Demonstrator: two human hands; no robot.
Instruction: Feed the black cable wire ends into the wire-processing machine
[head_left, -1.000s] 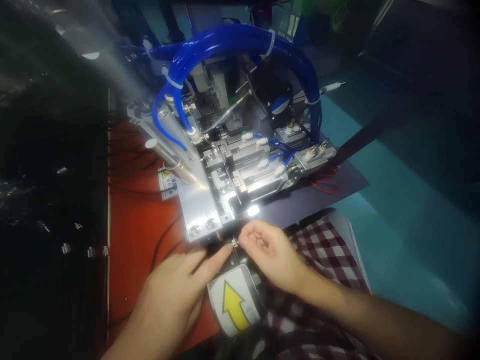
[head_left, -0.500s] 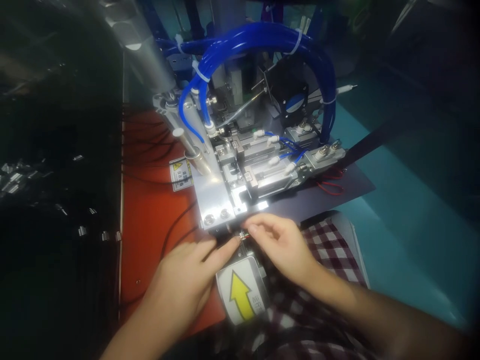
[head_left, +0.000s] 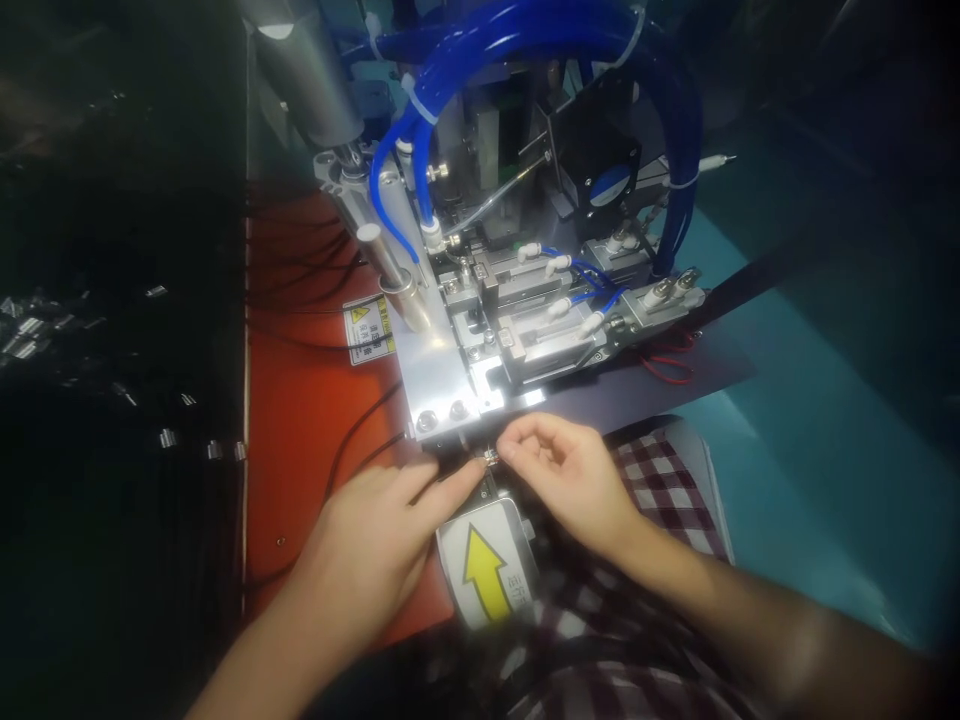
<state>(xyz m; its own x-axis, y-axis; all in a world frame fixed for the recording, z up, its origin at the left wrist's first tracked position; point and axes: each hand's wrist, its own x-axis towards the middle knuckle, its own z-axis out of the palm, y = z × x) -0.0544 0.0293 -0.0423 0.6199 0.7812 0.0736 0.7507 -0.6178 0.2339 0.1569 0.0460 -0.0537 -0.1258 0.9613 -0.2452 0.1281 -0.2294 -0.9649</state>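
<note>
A small shiny metal piece [head_left: 490, 457] lies on the machine's front fixture, at the tip of my left hand [head_left: 379, 525]. One digit of that hand stretches out and touches the piece, while its other fingers lie by the machine's front edge, partly hidden. My right hand [head_left: 559, 475] is closed in a pinch just to the right of the piece. Whatever its fingertips hold is too small to make out. Over both hands stands the machine's silver plate [head_left: 439, 375] with bolts at its front. Below the metal piece sits a white-labelled block [head_left: 486, 560] bearing a yellow arrow.
Thick blue air hoses [head_left: 517, 35] arch over the machine. Small pneumatic cylinders [head_left: 559, 345] sit behind my right hand. An orange base plate [head_left: 289, 430] with black cables spreads to the left. Loose shiny metal pieces [head_left: 30, 330] lie on the dark surface at far left.
The view has shifted slightly, so the machine appears a little higher and further right. My right fingertips have shifted slightly beside the metal piece; my left hand stays against it.
</note>
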